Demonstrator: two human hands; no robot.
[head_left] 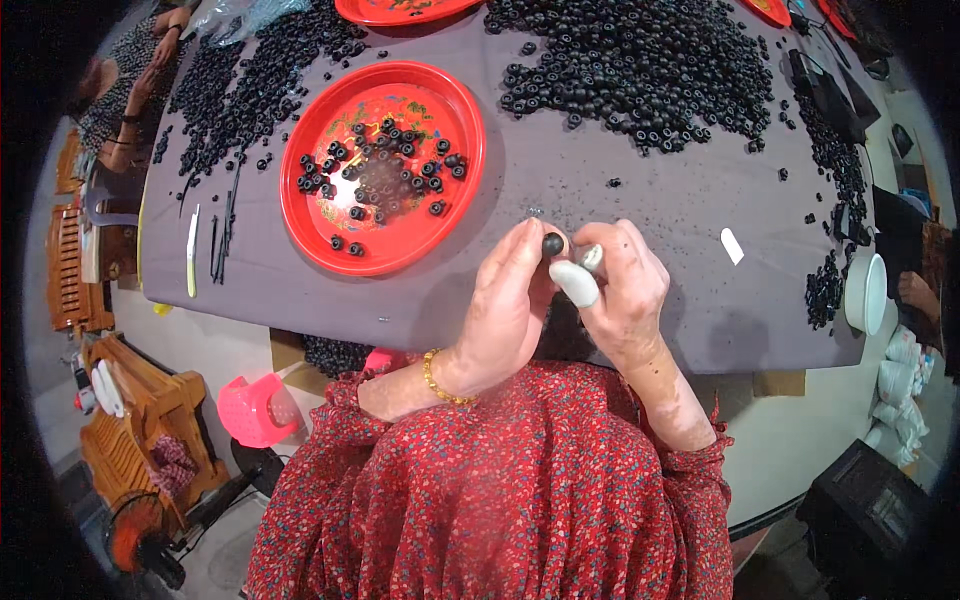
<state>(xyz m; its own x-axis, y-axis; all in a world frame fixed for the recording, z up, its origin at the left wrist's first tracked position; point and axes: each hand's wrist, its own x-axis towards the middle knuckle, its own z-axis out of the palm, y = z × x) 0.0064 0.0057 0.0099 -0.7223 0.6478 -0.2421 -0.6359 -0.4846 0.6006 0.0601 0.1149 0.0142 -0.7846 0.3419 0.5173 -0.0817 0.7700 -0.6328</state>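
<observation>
Close above the table's near edge, my two hands work together. A small round black part (pixel 553 244) sits between the fingertips of my left hand (pixel 500 305), which is closed on it. Facing it is my right hand (pixel 630 300), fingers curled in, its thumb in a white cover (pixel 575 284). Another pale wrapped fingertip (pixel 592 258) shows beside that thumb. Whatever the right hand grips is hidden. A red round tray (pixel 310 228) with a printed pattern lies to the left of my hands, holding several black parts like those in the heaps.
Large heaps of black parts (pixel 640 75) cover the far table, with another heap (pixel 235 95) far left. A pale-handled knife (pixel 191 270) and thin black strips (pixel 216 250) lie left. A white flat piece (pixel 732 246) and a white tub (pixel 865 293) are right. Another person's arm (pixel 135 105) shows far left.
</observation>
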